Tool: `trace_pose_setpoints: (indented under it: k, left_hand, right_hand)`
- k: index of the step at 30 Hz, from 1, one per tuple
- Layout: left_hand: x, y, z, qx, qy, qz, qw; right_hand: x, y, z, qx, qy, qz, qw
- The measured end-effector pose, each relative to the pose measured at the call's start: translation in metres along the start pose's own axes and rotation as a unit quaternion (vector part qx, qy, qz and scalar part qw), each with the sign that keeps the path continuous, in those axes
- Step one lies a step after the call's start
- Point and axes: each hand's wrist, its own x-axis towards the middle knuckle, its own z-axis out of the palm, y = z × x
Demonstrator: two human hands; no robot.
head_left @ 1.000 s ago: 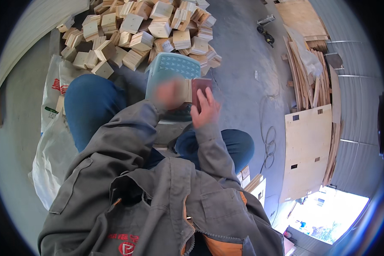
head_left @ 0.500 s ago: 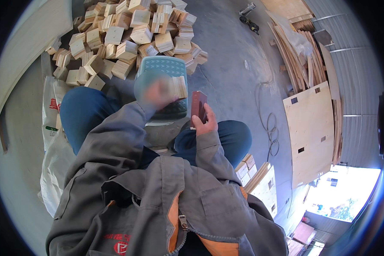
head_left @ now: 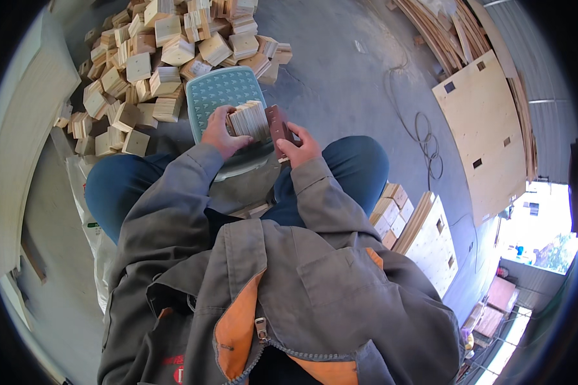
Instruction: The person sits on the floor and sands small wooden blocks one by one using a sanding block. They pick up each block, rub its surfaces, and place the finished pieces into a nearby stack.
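A plywood block (head_left: 250, 120) with layered edges rests on the pale teal plastic stool (head_left: 205, 96) between my knees. My left hand (head_left: 219, 133) is closed around its left end, thumb along the near side. In my right hand (head_left: 302, 146) is a reddish-brown sanding block (head_left: 277, 125), long and flat, with small light specks on its upper face and a pale lower edge. It stands tilted close against the right end of the plywood block; whether the two touch, I cannot tell.
A heap of plywood blocks (head_left: 167, 58) lies beyond the stool. At left are a white sack (head_left: 103, 256) and a large pale curved sheet (head_left: 19, 128). Rightward lie a looped cable (head_left: 424, 138), a plywood panel (head_left: 485, 128) and stacked blocks (head_left: 388, 215) by my right knee.
My left hand, blurred before, now steadies the plywood block on the stool. My right hand has brought the sanding block leftward and up close to it. The view has shifted.
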Motion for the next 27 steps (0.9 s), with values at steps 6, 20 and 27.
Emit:
trace_pose_setpoints:
  k: [6,20,27]
  left_hand:
    - [0.008,-0.015,0.002,-0.079,-0.009,-0.048,0.996]
    - [0.012,0.009,-0.005,-0.019,0.086,0.052,0.995]
    - [0.010,-0.009,-0.002,0.058,0.118,0.052,0.990]
  right_hand:
    - [0.004,0.007,0.001,0.015,-0.001,0.002,1.000]
    - [0.009,0.017,0.002,-0.022,0.006,-0.041,0.999]
    - [0.004,0.013,0.005,-0.020,0.009,-0.098,0.995]
